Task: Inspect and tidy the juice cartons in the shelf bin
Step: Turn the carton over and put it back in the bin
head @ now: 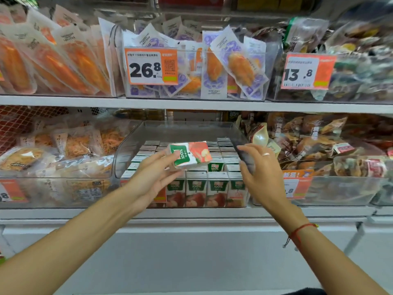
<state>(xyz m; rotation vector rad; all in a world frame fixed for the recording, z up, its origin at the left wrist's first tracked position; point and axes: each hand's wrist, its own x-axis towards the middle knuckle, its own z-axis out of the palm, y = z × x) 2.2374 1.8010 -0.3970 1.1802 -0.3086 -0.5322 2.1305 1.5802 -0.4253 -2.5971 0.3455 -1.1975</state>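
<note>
A grocery shop. White shelves (191, 104) carry clear bins (251, 96) of packaged food. Orange price tags (152, 66) hang on the bins' front edges.

White shop shelves (191, 104), perhaps chilled.

Lower shelf (191, 211), white: clear bin (131, 145) of juice cartons (196, 191) centre, clear bins w/ packaged snacks (63, 145) either side.
</note>
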